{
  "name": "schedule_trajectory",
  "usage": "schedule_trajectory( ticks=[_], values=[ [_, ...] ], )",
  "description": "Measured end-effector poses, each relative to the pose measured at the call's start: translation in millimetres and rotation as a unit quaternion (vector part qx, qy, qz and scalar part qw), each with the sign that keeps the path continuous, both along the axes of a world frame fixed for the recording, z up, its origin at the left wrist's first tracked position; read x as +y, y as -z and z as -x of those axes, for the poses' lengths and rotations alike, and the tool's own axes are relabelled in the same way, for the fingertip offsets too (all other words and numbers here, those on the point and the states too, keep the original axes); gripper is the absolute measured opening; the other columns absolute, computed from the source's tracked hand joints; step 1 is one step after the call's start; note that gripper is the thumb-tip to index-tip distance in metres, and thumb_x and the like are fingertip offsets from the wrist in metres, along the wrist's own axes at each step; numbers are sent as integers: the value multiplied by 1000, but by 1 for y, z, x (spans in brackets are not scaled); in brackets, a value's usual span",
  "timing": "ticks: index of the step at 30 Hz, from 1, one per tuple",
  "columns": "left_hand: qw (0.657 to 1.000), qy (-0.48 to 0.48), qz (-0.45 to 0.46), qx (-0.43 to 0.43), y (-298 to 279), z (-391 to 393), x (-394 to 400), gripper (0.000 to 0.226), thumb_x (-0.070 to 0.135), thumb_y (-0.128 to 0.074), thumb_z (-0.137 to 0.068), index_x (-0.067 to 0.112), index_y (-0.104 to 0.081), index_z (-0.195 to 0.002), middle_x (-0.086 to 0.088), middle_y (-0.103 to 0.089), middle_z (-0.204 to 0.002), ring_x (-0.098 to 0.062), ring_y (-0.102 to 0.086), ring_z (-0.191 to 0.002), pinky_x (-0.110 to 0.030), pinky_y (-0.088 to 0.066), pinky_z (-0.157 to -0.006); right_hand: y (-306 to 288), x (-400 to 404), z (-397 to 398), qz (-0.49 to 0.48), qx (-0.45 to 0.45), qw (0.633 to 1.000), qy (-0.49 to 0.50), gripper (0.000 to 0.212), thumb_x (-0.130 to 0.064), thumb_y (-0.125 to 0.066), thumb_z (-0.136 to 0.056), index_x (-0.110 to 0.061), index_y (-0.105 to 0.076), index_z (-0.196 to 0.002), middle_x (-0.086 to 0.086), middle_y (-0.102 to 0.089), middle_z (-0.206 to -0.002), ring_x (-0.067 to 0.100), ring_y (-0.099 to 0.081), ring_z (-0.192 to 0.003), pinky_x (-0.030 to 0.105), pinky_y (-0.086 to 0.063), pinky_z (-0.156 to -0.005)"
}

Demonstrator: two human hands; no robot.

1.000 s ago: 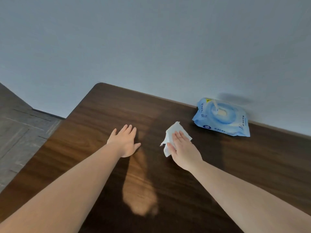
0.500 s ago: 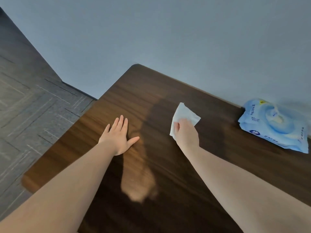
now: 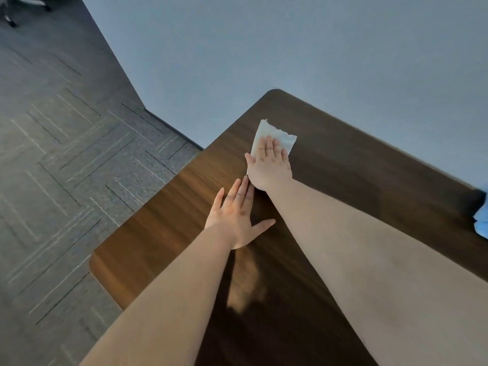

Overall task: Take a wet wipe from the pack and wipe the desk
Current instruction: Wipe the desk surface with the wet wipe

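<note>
My right hand (image 3: 269, 165) lies flat on the wet wipe (image 3: 274, 138), palm down, fingers (image 3: 268, 146) stretched out side by side and pressing the sheet onto the dark wooden bench (image 3: 356, 180). Nothing is pinched; the wipe is simply held under my palm, its far edge and right corner showing beyond my fingertips toward twelve o'clock. It sits near the far left corner of the bench, close to the left edge.

My left hand (image 3: 235, 215) rests flat on the bench at about seven o'clock from the right one, fingers straight and close together, thumb spread out toward three o'clock. Its fingertips reach right up to the heel of my right hand; I cannot tell whether they touch.

At three o'clock, at the very border of the view, a sliver of the blue pack (image 3: 482, 220) lies on the bench against the wall (image 3: 290, 48), well apart from the wipe. Grey patterned carpet (image 3: 66, 167) fills the floor to nine o'clock.
</note>
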State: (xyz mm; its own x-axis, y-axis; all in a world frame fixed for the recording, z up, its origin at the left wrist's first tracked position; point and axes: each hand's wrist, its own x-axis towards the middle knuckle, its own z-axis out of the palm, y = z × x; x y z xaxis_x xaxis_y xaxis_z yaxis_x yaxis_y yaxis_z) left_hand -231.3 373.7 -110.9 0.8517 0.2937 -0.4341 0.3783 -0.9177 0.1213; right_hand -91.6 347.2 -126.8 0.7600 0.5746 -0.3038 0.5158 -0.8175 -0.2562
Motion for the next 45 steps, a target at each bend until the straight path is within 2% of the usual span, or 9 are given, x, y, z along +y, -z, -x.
schedule_trajectory(
  ticks=[4, 8, 12, 16, 26, 34, 41, 45],
  values=[
    [1000, 1, -1, 1, 0, 0, 1, 92, 75, -19, -84, 20, 13, -150, 0, 17, -159, -18, 18, -145, -44, 10, -117, 2, 22, -6, -12, -2, 999, -41, 63, -47, -11, -101, -14, 8, -151, 6, 11, -161, 22, 12, -147, 40, 10, -116],
    [1000, 5, 9, -14, -1, 2, 0, 99, 80, -22, -81, 18, 13, -150, 0, 17, -159, -18, 17, -145, -45, 6, -119, 2, -1, -13, -1, -7, 998, -58, 65, -50, -11, -100, -16, 7, -152, 5, 9, -161, 22, 9, -148, 41, 7, -119],
    [1000, 14, -9, 15, -3, 1, -2, 101, 82, -17, -79, 17, 13, -150, -2, 18, -159, -18, 17, -146, -44, 5, -119, -2, -65, -6, 17, 15, 1000, -19, 65, -51, -8, -99, -17, 10, -151, 3, 14, -160, 20, 13, -147, 38, 9, -117],
    [997, 44, -63, 1, -6, -5, -23, 93, 76, -9, -84, 14, 9, -151, -3, 13, -160, -17, 11, -147, -38, 2, -119, -2, -156, 3, 33, 23, 998, 41, 65, -53, -5, -98, -19, 11, -151, 1, 15, -160, 17, 13, -147, 37, 9, -119],
    [967, 254, -5, -15, -19, -71, -216, 82, 66, -12, -92, 13, 10, -150, -2, 15, -159, -14, 13, -146, -35, 4, -117, -11, -393, 28, 79, 13, 977, 196, 65, -52, -5, -98, -19, 13, -151, 1, 16, -160, 15, 13, -146, 34, 9, -117],
    [920, 391, 15, -7, -20, -96, -415, 85, 70, -16, -89, 17, 11, -150, 0, 16, -159, -14, 13, -146, -35, 4, -117, -6, -603, 51, 93, 29, 931, 352, 66, -53, -3, -98, -18, 12, -151, 1, 15, -160, 16, 13, -147, 36, 8, -119],
    [887, 462, -8, 2, -8, -87, -549, 97, 78, -16, -83, 15, 16, -149, -2, 20, -158, -15, 16, -145, -36, 6, -117, -7, -774, 75, 90, 34, 874, 477, 65, -52, -5, -98, -16, 9, -151, 2, 12, -161, 16, 11, -147, 35, 6, -118],
    [899, 437, -30, 15, -2, -81, -584, 104, 83, -16, -78, 15, 18, -148, -2, 24, -157, -17, 21, -144, -39, 9, -116, -8, -839, 89, 93, 32, 855, 509, 65, -52, -6, -99, -16, 10, -151, 2, 13, -161, 17, 11, -147, 36, 6, -118]
  ],
)
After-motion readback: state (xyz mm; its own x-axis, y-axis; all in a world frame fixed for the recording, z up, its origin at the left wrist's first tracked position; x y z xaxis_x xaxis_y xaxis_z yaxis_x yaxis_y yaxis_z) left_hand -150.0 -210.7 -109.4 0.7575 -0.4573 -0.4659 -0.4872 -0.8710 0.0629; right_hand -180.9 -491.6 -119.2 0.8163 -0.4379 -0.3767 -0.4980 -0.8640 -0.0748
